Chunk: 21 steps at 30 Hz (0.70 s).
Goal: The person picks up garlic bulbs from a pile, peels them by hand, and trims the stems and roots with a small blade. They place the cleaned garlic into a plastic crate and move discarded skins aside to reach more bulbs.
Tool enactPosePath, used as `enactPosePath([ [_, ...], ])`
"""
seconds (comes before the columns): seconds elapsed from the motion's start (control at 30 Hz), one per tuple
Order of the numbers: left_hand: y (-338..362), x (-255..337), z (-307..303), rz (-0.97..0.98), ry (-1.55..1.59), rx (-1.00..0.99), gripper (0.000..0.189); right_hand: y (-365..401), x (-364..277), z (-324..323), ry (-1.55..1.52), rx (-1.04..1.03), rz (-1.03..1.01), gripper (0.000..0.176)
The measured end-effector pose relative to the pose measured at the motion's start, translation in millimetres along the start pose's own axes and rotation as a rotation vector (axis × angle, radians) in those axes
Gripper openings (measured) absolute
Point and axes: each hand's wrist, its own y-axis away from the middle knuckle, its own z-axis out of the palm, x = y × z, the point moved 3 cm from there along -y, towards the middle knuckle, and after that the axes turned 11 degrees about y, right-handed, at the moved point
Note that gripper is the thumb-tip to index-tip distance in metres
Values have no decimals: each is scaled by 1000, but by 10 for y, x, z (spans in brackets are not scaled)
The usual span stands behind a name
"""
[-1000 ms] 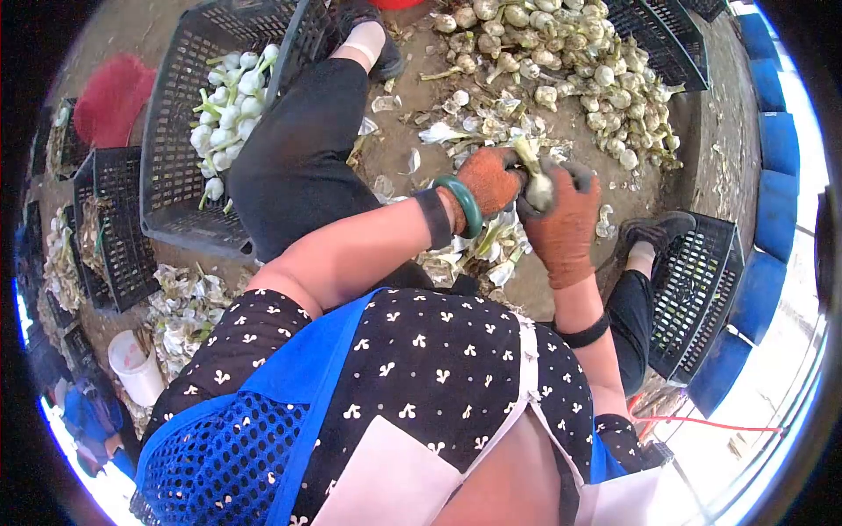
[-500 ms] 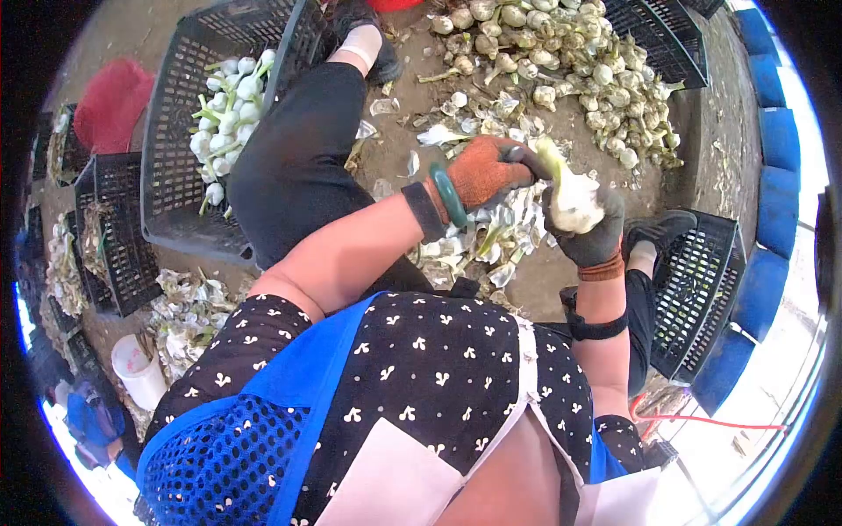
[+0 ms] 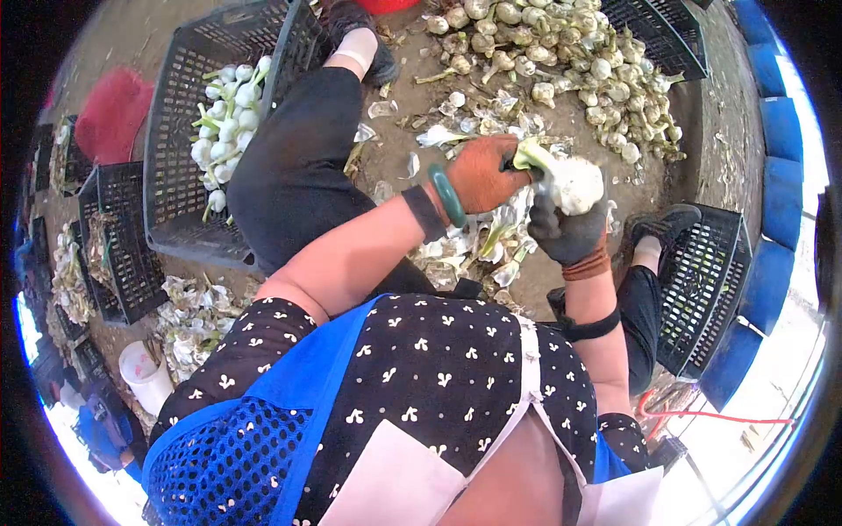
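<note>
My right hand point(image 3: 567, 230), in a dark-palmed orange glove, grips a white garlic bulb point(image 3: 574, 182) from below. My left hand point(image 3: 484, 173), in an orange glove with a green bangle on the wrist, pinches the bulb's green stalk end point(image 3: 529, 156). Both hands are held above a heap of peeled skins point(image 3: 478, 241) on the dirt floor between my knees.
A pile of unpeeled garlic point(image 3: 561, 61) lies ahead. A black crate point(image 3: 175, 167) at the left holds peeled white bulbs point(image 3: 224, 118). Another black crate point(image 3: 706, 289) stands at the right by my foot. More crates and skins lie at the far left, beside a white cup point(image 3: 143, 373).
My right hand turned palm-up, bringing the bulb into plain view, then shifted slightly. My left hand moved from beside the bulb onto its stalk end.
</note>
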Motion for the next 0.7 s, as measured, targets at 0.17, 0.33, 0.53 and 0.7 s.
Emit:
enactPosePath([
  [0.17, 75, 99, 72, 269, -308, -14, 40, -87, 49, 67, 293, 496, -515, 64],
  [0.33, 104, 31, 38, -105, 110, 216, 22, -184, -87, -337, 50, 190, -419, 56],
  [0.53, 10, -323, -222, -440, 193, 354, 41, 85, -110, 90, 50, 515, -246, 57],
  [0.7, 56, 67, 9, -40, -246, 137, 42, 92, -103, -35, 94, 352, -269, 46],
])
